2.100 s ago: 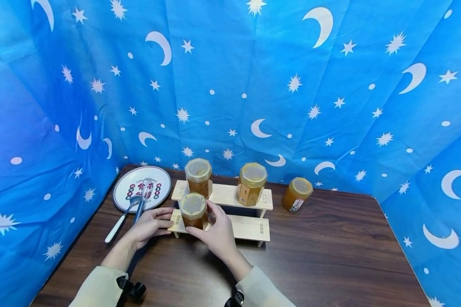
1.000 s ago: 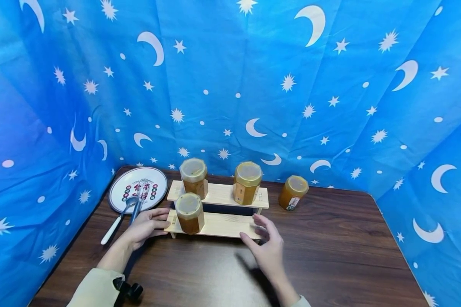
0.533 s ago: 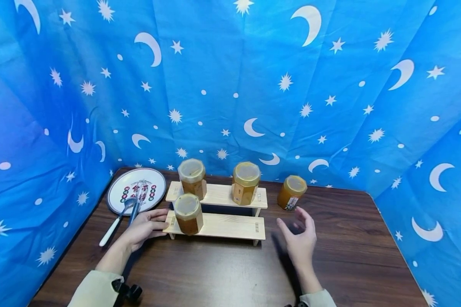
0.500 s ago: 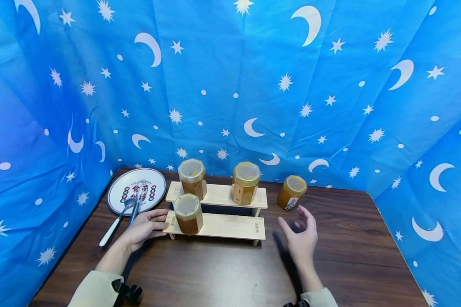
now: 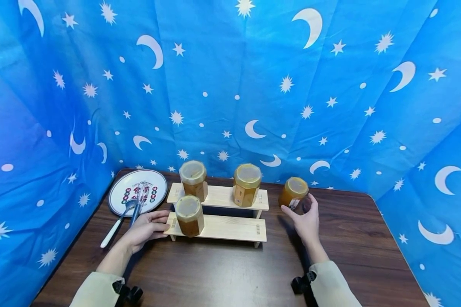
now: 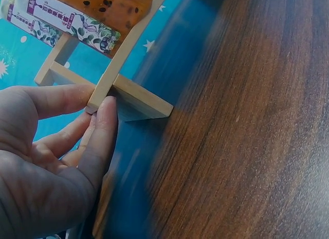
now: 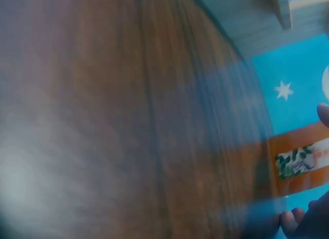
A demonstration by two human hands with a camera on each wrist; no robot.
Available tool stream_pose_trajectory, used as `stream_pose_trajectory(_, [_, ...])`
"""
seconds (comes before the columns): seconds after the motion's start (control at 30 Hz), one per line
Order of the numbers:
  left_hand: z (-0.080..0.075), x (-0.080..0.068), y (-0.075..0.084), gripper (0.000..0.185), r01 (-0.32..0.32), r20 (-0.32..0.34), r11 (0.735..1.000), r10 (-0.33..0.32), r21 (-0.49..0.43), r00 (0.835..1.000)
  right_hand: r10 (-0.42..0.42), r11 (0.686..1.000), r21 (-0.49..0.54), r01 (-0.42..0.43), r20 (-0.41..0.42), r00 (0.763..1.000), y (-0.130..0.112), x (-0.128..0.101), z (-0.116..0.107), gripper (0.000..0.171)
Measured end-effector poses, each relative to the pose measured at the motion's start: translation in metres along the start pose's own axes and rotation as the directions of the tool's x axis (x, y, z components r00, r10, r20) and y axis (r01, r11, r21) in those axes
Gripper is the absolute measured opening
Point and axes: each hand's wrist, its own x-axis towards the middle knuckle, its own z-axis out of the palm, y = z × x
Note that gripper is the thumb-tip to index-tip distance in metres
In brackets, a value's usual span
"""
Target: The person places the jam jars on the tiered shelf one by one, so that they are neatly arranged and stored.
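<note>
Head view: right hand [image 5: 306, 218] reaches jar [image 5: 294, 192].

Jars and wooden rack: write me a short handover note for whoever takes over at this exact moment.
Left hand: fingers flat against the left end of the two-step wooden rack, steadying it.
Right hand: open, fingers spread beside the loose jar, gripping nothing yet.
Placed: front-left jar on the lower step, two jars and on the upper step.
Left, as it looks: the loose jar stands on the table, right of the rack; the lower step's right half is free.
Plate with a spoon sits far left.
</note>
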Motion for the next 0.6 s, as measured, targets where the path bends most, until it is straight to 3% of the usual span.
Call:
stream_pose_trajectory(0.2, [0.0, 0.0, 0.001, 0.065, 0.003, -0.003, 1.0, -0.003, -0.001, 1.0, -0.004, 1.0, 0.002, 0.004, 0.037, 0.999, 0.003, 0.017, 0.003, 0.093])
stream_pose_trajectory(0.6, [-0.002, 0.002, -0.001, 0.067, 0.004, 0.002, 1.0, -0.004, -0.004, 1.0, -0.006, 0.999, 0.034, 0.004, 0.05, 0.999, 0.004, 0.026, 0.002, 0.078])
